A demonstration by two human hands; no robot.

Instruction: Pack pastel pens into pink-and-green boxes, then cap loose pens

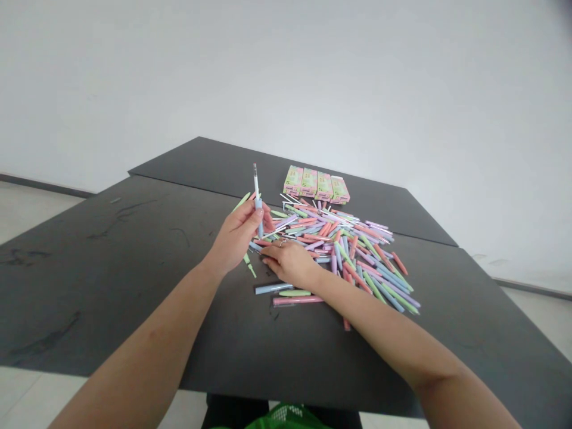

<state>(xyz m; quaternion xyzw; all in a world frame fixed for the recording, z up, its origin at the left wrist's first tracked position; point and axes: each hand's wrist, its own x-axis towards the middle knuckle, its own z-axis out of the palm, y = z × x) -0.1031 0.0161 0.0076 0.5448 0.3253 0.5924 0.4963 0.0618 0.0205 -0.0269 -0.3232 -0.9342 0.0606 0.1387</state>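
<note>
Upright in my left hand (236, 232) stands a pen (258, 205): a light blue lower barrel with a white refill sticking out of its top. Thumb and fingers close around the blue part. My right hand (292, 260) is low over the near left edge of a pile of pastel pen parts (322, 229), palm down with a ring on one finger. Its fingertips are bent together at some blue and dark pieces by the tabletop; what they grip is partly hidden. Beside the right wrist lie a blue barrel (272, 288), a green piece (295, 292) and a pink barrel (297, 300).
Several small pink and green boxes (316, 185) stand in a row behind the pile. The dark table (134, 268) has a seam across it and scuff marks at left. A green pen tip piece (249, 266) lies left of the right hand. A white wall rises behind.
</note>
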